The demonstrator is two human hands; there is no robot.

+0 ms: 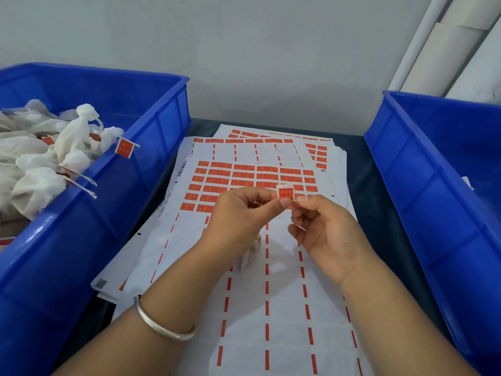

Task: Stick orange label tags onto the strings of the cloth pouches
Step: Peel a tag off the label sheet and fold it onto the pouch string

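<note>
Over the label sheets, my left hand (244, 213) and my right hand (322, 229) meet at their fingertips and pinch an orange label tag (285, 191) that stands up between them. A white cloth pouch (250, 251) hangs under my left hand, mostly hidden by it. The top label sheet (244, 175) carries several rows of orange tags, and its near part is peeled down to red dashes. In the left blue bin (151, 147) lie several white pouches (67, 147) with strings; one tagged string (125, 148) hangs over the bin wall.
A second blue bin (433, 169) stands at the right; little of its inside shows. More label sheets (287, 142) are stacked under the top one on the dark table. A grey wall and white tubes (447, 44) are behind.
</note>
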